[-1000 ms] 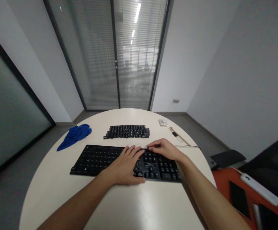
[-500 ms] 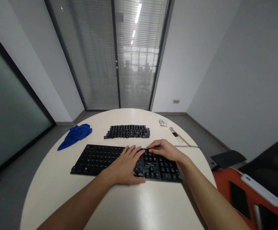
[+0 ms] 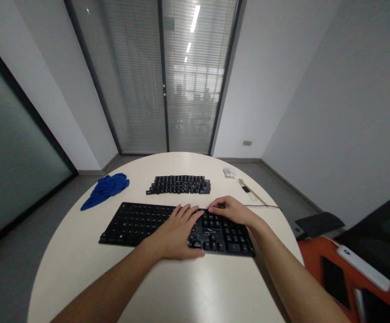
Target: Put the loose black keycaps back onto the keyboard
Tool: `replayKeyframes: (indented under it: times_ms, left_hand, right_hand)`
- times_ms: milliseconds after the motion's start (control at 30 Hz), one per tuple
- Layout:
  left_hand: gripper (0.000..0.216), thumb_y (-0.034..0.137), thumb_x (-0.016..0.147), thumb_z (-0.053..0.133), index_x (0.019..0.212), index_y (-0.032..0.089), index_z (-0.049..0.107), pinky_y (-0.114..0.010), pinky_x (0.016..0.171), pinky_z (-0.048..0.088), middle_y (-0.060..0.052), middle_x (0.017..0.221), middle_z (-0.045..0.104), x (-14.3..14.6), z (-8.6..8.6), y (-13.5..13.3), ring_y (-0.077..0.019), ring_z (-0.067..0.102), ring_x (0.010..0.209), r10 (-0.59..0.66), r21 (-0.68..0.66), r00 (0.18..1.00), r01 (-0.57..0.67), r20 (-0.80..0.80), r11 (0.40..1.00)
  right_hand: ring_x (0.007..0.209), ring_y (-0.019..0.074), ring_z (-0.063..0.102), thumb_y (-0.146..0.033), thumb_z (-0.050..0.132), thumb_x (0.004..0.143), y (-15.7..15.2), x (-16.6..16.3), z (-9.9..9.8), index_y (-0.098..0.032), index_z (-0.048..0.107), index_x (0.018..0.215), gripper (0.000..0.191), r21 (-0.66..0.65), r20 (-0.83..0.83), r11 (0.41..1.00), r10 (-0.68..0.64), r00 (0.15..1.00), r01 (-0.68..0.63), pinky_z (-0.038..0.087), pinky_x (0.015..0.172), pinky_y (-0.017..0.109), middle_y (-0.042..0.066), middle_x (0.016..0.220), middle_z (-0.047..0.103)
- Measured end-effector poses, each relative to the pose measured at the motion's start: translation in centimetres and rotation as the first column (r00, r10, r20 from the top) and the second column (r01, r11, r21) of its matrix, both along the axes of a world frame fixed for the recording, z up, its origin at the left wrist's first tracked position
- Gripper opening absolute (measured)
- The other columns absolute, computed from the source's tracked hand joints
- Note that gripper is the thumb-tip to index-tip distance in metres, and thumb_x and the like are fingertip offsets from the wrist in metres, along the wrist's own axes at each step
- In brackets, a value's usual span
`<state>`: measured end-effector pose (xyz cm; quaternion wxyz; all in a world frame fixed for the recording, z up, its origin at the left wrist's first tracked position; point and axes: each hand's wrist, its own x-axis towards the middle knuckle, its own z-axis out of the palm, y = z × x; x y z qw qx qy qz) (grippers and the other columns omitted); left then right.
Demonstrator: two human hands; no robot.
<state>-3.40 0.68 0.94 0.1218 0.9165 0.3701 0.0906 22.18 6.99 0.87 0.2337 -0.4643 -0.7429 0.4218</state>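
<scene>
Black plastic makes up the keyboard (image 3: 141,223), which lies flat across the middle of the frame on the pale round table (image 3: 161,287). Judging by how things lie, the uncapping is well along: the stretch left of centre looks bare, rows of small pale-flecked mounts with no tops on them, and many loose keycaps (image 3: 179,185) sit in neat stepped rows just above centre in the frame. What is left seems to be on the right, where the number block and the keys beside it appear to have their caps on (what lies under the hands is hidden).

The keyboard looks dark and dull, with a faint sheen on its smooth panel near the capped keys; its corners run from left of centre to right of centre in the frame. The left hand (image 3: 178,233) is laid over its middle, fingers spread and grasping nothing, thumb along the near edge. The right hand (image 3: 230,210) reaches to the far edge with fingers bent close together; whether they grip a cap, I cannot tell.

A crumpled blue cloth (image 3: 106,190) lies left of centre, a thin cord (image 3: 264,206) right of centre.
</scene>
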Motion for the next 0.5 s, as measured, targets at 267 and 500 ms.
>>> replayKeyframes:
  times_ms: [267, 500]
  left_hand:
    - [0.102, 0.063, 0.074, 0.069, 0.155, 0.017, 0.029, -0.056, 0.124, 0.012, -0.016, 0.162, 0.031, 0.0, -0.4, 0.0, -0.0387, 0.024, 0.15, -0.004, 0.041, 1.0, 0.004, 0.002, 0.999]
    - [0.103, 0.064, 0.073, 0.07, 0.155, 0.016, 0.029, -0.056, 0.124, 0.013, -0.016, 0.161, 0.032, 0.0, -0.6, 0.1, -0.0393, 0.025, 0.149, -0.006, 0.055, 1.0, 0.006, 0.011, 0.998]
  right_hand:
    - [0.074, 0.0179, 0.063, -0.054, 0.077, 0.073, 0.6, -0.1, 0.0, -0.015, 0.073, 0.09, 0.043, -0.065, -0.007, 0.998, -0.024, 1.0, 0.024, 0.048, 0.076, 0.032, 0.002, 0.077, 0.071]
    - [0.068, 0.0147, 0.058, -0.05, 0.082, 0.068, 1.4, 0.0, -0.4, -0.015, 0.069, 0.082, 0.04, -0.143, -0.03, 0.99, -0.018, 0.999, 0.014, 0.045, 0.07, 0.03, -0.001, 0.071, 0.066]
